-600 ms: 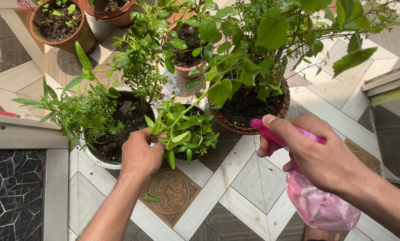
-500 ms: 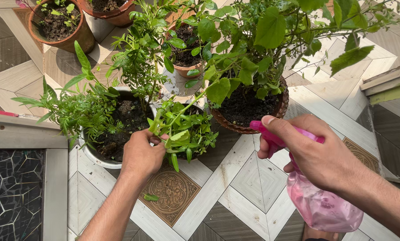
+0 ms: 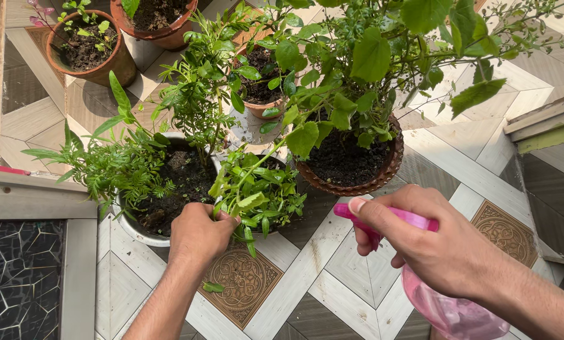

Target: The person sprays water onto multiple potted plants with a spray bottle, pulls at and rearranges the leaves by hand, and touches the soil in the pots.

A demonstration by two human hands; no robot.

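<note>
My left hand (image 3: pixel 197 234) grips leaves at the lower edge of a small leafy plant (image 3: pixel 260 189) that grows in a dark pot between two larger pots. My right hand (image 3: pixel 433 242) holds a pink spray bottle (image 3: pixel 449 302), index finger lying along its pink nozzle (image 3: pixel 345 211), which points left toward the small plant. The bottle's translucent body hangs below my wrist at the lower right.
A white pot (image 3: pixel 137 230) with feathery green plants sits left of the small plant. A brown woven-look pot (image 3: pixel 357 182) with a broad-leafed shrub stands behind right. Terracotta pots (image 3: pixel 99 63) stand farther back on the patterned tiled floor (image 3: pixel 332 264). A raised ledge (image 3: pixel 36 201) lies left.
The view has shifted, so both hands sit lower in frame. My right hand with the spray bottle moved down and left, closer to the small plant. My left hand keeps hold of the leaves.
</note>
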